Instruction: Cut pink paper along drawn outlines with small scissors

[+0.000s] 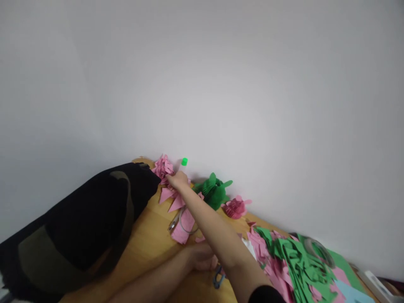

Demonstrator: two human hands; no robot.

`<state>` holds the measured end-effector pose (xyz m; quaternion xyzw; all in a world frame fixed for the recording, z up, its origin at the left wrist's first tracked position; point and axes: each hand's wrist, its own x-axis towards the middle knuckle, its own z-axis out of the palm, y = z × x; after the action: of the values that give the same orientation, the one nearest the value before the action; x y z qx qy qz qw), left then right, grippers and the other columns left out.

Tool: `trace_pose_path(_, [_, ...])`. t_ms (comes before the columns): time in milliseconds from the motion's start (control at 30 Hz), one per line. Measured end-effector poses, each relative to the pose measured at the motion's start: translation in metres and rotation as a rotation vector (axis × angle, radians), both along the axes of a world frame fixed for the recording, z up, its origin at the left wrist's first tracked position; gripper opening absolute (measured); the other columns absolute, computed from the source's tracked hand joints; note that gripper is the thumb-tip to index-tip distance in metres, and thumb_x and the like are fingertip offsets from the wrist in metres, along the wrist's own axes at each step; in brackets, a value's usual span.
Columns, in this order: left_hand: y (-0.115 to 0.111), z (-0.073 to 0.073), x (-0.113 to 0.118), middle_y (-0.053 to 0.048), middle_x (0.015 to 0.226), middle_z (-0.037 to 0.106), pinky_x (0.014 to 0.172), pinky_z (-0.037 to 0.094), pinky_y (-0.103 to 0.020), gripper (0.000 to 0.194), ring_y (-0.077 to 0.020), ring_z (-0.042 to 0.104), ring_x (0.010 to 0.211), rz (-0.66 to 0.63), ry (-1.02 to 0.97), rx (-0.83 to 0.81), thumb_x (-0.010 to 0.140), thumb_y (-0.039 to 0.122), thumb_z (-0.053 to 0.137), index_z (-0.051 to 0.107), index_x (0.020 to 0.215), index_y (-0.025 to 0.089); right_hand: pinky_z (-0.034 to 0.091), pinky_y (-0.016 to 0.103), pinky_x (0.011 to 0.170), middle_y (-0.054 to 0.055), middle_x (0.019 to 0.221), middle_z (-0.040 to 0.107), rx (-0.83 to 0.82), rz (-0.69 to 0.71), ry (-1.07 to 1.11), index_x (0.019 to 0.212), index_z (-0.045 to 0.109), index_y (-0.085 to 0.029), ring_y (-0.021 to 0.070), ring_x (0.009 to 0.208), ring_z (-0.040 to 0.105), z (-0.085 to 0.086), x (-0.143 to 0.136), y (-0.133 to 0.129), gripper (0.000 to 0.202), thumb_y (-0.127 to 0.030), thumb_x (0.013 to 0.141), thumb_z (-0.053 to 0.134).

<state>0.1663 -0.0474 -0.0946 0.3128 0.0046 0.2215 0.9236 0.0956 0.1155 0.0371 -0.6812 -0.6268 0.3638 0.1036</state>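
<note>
Head view, and the right hand (178,180) stretches across the bench (147,237) to the pink paper pieces (168,194) left of centre, just below a green cap (184,161); I can't tell whether its grip has hold of any. At lower centre, the left hand (203,257) curls loosely near a blue handle (217,281), contents hidden.

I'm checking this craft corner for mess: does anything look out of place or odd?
Yes: at right, green and pink paper lies in a loose, jumbled heap with a grey ring on it, untidy compared with the neatly formed green paper shape by the wall.
</note>
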Motion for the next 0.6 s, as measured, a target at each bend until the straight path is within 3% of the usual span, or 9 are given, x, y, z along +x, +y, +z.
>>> trace_pose_path(100, [-0.001,-0.002,0.008,-0.015,0.082,0.074,0.067,0.045,-0.041,0.024,-0.0265,0.068,0.076,-0.029,0.092,-0.005,0.084,0.049,0.061,0.072,0.080,0.028,0.055,0.043,0.084,0.010,0.118,0.063,-0.002,-0.051,-0.001,0.119,0.060,-0.016,0.0222,0.100,0.064,-0.012,-0.008,0.012,0.032,-0.035,0.094,0.058])
trace_pose_path(333, [-0.003,0.006,0.011,-0.017,0.107,0.072,0.083,0.043,-0.057,0.038,-0.0346,0.066,0.095,-0.074,0.190,-0.049,0.082,0.057,0.056,0.063,0.113,0.037,0.055,0.044,0.085,0.010,0.124,0.060,-0.046,-0.065,0.038,0.123,0.058,-0.017,0.0231,0.103,0.063,-0.027,-0.004,0.016,0.034,-0.034,0.094,0.059])
trace_pose_path(500, [-0.004,0.002,0.013,-0.018,0.107,0.071,0.085,0.042,-0.060,0.041,-0.0359,0.066,0.095,-0.089,0.181,-0.066,0.083,0.058,0.053,0.063,0.115,0.035,0.056,0.043,0.083,0.009,0.120,0.062,-0.001,-0.038,0.001,0.121,0.059,-0.017,0.0222,0.099,0.064,-0.025,-0.001,0.008,0.033,-0.035,0.094,0.060])
trace_pose_path(600, [-0.005,-0.006,0.014,-0.019,0.102,0.072,0.085,0.042,-0.059,0.038,-0.0346,0.067,0.093,-0.082,0.152,-0.065,0.084,0.058,0.052,0.068,0.108,0.033,0.051,0.038,0.089,0.011,0.112,0.068,0.100,-0.033,-0.070,0.108,0.067,-0.014,0.0220,0.102,0.064,-0.018,0.002,0.004,0.023,-0.029,0.097,0.053])
